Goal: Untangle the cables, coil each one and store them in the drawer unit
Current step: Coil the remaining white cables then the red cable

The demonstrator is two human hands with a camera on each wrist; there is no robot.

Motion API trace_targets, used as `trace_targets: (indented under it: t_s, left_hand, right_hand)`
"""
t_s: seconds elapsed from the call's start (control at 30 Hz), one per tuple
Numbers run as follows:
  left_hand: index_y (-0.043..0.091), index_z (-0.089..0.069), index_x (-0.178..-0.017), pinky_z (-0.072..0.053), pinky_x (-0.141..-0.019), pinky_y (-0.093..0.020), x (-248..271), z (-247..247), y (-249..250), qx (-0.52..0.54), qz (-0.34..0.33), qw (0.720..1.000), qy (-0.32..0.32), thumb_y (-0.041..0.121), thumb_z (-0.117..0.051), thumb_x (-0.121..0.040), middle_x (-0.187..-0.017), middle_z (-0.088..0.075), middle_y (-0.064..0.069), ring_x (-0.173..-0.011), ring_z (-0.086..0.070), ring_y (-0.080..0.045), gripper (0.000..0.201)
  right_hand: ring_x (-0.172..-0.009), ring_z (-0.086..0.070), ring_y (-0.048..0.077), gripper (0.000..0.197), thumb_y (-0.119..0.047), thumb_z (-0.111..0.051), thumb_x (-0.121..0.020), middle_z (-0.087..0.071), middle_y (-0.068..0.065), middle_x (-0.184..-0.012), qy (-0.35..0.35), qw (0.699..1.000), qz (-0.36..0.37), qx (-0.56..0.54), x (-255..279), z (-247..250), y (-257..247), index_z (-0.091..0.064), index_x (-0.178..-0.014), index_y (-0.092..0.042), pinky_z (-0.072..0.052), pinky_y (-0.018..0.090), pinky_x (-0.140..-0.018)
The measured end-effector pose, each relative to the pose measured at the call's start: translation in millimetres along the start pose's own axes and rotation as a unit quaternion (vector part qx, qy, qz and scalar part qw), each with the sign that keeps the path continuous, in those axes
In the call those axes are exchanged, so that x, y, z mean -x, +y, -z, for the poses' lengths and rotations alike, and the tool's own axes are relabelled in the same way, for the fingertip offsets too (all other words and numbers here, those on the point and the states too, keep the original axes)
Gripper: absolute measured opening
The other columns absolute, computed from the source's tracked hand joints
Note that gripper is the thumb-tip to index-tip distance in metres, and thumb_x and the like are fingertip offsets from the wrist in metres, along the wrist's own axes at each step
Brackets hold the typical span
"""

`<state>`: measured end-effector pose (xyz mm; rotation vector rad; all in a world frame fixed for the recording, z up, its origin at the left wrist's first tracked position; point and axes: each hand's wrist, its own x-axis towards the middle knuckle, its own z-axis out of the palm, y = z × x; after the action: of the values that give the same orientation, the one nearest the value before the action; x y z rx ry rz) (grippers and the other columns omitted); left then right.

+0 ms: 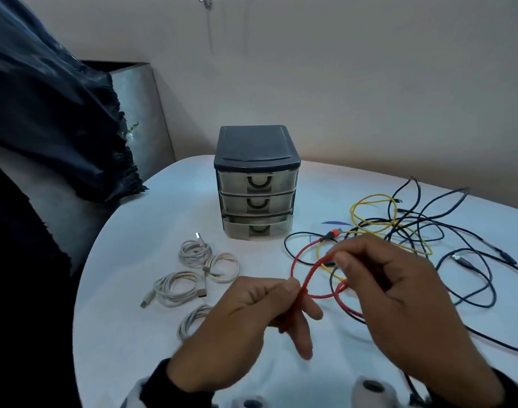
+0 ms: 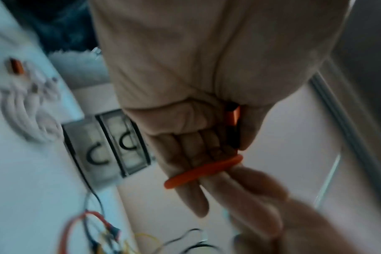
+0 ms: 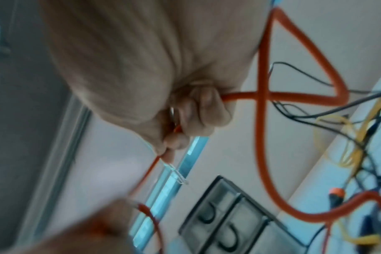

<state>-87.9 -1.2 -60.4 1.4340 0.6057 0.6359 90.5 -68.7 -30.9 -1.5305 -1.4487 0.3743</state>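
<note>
At lower centre of the head view the red cable (image 1: 310,275) is pinched by the left hand (image 1: 246,319) and looped by the right hand (image 1: 399,295), both closed on it. It is judged light and limp; loops are best gripped where they cross. The drawers (image 1: 256,184) are shut.

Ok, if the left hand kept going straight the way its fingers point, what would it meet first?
Most likely the right hand, close ahead on the same red cable that the left hand pinches. Depth is unclear; if it passed beneath, the tangled cables come next.
</note>
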Motion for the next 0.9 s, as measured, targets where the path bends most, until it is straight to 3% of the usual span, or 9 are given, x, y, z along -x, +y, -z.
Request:
trace_targets:
  t_s: [0.07, 0.13, 0.23, 0.33, 0.47, 0.57, 0.63, 0.77, 0.9]
  left_hand:
    - [0.012, -0.077, -0.09, -0.054, -0.082, -0.033, 2.7, -1.6, 8.2, 0.091, -0.03, 0.995, -0.017, 0.037, -0.05, -0.096, -0.059, -0.066, -0.007, -0.06, -0.064, -0.021, 0.036]
    - [0.008, -0.076, -0.095, -0.056, -0.086, -0.034, 4.1, -2.0, 15.0, 0.189, -0.083, 0.979, -0.003, 0.037, -0.063, -0.09, -0.061, -0.063, -0.004, -0.06, -0.067, -0.023, 0.032]
    - [0.0, -0.078, -0.092, -0.059, -0.08, -0.032, -1.3, -3.7, 18.7, 0.328, -0.122, 0.93, 0.11, 0.03, -0.068, -0.072, -0.066, -0.065, -0.008, -0.072, -0.072, -0.026, 0.037]
    - [0.003, -0.079, -0.088, -0.059, -0.075, -0.028, -7.3, -2.1, 19.1, 0.366, -0.119, 0.899, 0.207, 0.029, -0.066, -0.063, -0.074, -0.071, -0.011, -0.091, -0.074, -0.028, 0.038]
    - [0.017, -0.079, -0.077, -0.052, -0.084, -0.017, -10.1, -0.8, 2.2, -0.024, -0.117, 0.951, 0.284, 0.037, -0.054, -0.089, -0.102, -0.076, 0.013, -0.099, -0.071, -0.009, 0.034]
    - [0.022, -0.072, -0.071, -0.044, -0.083, -0.008, -8.6, -5.4, -4.9, -0.225, -0.111, 0.944, 0.214, 0.043, -0.053, -0.097, -0.103, -0.07, 0.032, -0.098, -0.065, 0.011, 0.038]
    - [0.025, -0.067, -0.069, -0.042, -0.085, -0.011, -5.7, -5.8, -3.5, -0.261, -0.104, 0.948, 0.153, 0.046, -0.046, -0.094, -0.092, -0.073, 0.023, -0.1, -0.063, 0.011, 0.038]
    - [0.037, -0.071, -0.086, -0.042, -0.068, -0.016, 5.3, -4.6, 14.5, -0.239, -0.042, 0.969, 0.037, 0.062, -0.044, -0.085, -0.064, -0.067, 0.004, -0.068, -0.057, 0.002, 0.038]
    - [0.034, -0.069, -0.082, -0.036, -0.053, -0.012, 10.3, -4.6, 24.3, -0.234, -0.08, 0.967, 0.066, 0.065, -0.044, -0.08, -0.054, -0.056, -0.006, -0.051, -0.047, -0.002, 0.04]
  right_hand:
    - [-0.07, -0.064, 0.014, 0.014, -0.028, -0.062, -0.093, -0.071, -0.016, -0.084, 0.029, 0.999, -0.01, 0.015, -3.3, -5.3, 7.7, -0.069, -0.086, -0.037, -0.054, 0.035, -0.067]
    - [-0.077, -0.064, 0.007, 0.014, -0.035, -0.058, -0.094, -0.069, -0.023, -0.089, 0.009, 0.999, 0.001, 0.046, -3.2, -14.1, 11.1, -0.071, -0.093, -0.039, -0.051, 0.027, -0.068]
    - [-0.072, -0.057, -0.003, 0.029, -0.044, -0.044, -0.094, -0.066, -0.022, -0.087, -0.101, 0.989, 0.026, 0.104, 4.0, -32.7, 9.5, -0.067, -0.109, -0.037, -0.043, 0.015, -0.068]
    - [-0.088, -0.061, 0.014, 0.026, -0.038, -0.037, -0.102, -0.068, -0.004, -0.099, -0.241, 0.955, 0.017, 0.171, 10.3, -38.6, -6.5, -0.058, -0.116, -0.031, -0.048, 0.032, -0.081]
    - [-0.086, -0.057, 0.023, 0.021, -0.038, -0.038, -0.101, -0.064, -0.001, -0.089, -0.27, 0.946, 0.015, 0.176, 14.4, -23.9, -23.6, -0.055, -0.105, -0.027, -0.047, 0.036, -0.079]
    - [-0.062, -0.057, 0.015, 0.021, -0.042, -0.043, -0.091, -0.06, -0.007, -0.066, -0.174, 0.952, 0.093, 0.236, 16.6, -14.3, -23.2, -0.059, -0.091, -0.029, -0.05, 0.036, -0.058]
    - [-0.053, -0.05, 0.006, 0.018, -0.042, -0.047, -0.088, -0.054, -0.013, -0.06, -0.094, 0.964, 0.105, 0.226, 14.6, -4.3, -17.1, -0.061, -0.084, -0.032, -0.047, 0.031, -0.05]
    - [-0.064, -0.047, 0.003, 0.016, -0.039, -0.052, -0.09, -0.05, -0.017, -0.068, -0.007, 0.973, 0.126, 0.192, 6.1, 15.6, -7.5, -0.066, -0.087, -0.033, -0.046, 0.032, -0.06]
    - [-0.088, -0.058, 0.006, 0.014, -0.026, -0.06, -0.09, -0.062, -0.016, -0.089, 0.036, 0.978, 0.133, 0.159, 4.5, 17.6, -2.4, -0.073, -0.097, -0.027, -0.047, 0.025, -0.076]
